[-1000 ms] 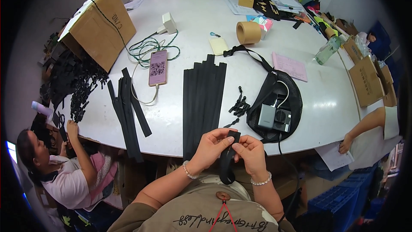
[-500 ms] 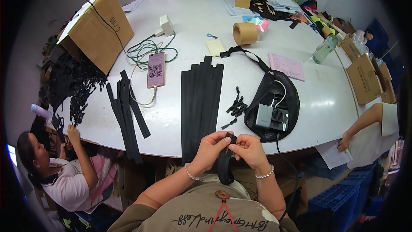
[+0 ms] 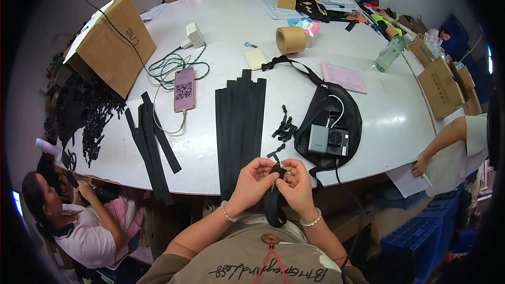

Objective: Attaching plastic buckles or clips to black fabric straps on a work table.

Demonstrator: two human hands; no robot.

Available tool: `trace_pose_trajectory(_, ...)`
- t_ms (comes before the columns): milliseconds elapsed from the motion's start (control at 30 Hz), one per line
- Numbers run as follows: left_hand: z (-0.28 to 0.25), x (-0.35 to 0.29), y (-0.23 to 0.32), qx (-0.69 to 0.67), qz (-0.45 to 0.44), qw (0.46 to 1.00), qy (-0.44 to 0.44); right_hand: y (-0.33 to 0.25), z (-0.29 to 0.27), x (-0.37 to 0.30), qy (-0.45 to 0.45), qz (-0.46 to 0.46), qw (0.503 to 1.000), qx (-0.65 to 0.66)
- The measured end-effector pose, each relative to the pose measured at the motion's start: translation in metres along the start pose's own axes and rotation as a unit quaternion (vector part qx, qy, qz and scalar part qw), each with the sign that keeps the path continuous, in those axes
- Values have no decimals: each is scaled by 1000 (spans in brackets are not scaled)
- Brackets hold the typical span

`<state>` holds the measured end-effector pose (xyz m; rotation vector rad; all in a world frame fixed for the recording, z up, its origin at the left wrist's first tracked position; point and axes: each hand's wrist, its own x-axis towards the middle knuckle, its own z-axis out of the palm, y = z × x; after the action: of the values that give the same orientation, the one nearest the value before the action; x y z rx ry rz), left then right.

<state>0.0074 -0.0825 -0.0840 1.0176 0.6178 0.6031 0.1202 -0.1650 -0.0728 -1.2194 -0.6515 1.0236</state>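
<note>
Mesh pouch [image 3: 354, 117], black, centre-right, is cradling a grey oblong block [image 3: 318, 139]; left hand [image 3: 254, 182] and right hand [image 3: 296, 186] are pinching a black fabric strip [image 3: 271, 206].

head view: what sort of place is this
Probably a small manufacturing workshop: black strips lie side by side on a large white table, with a heap of small black parts at its left and an open cardboard box at its right.

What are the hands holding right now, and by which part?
A black strap, pinched at its upper end by both the left hand and the right hand; the rest curls down below them.
</note>
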Motion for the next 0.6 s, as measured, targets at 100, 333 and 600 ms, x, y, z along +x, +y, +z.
trace_pose_trajectory(100,2,-2,1,18,14,1000,-7,-2,-2,-3,-4,-21,1000,15)
trace_pose_trajectory(333,-1,0,1,5,-40,998,-49,-4,-10,8,13,-104,989,-105)
trace_pose_trajectory(600,-1,-5,-1,170,-2,985,-10,5,-4,5,22,-137,983,-119)
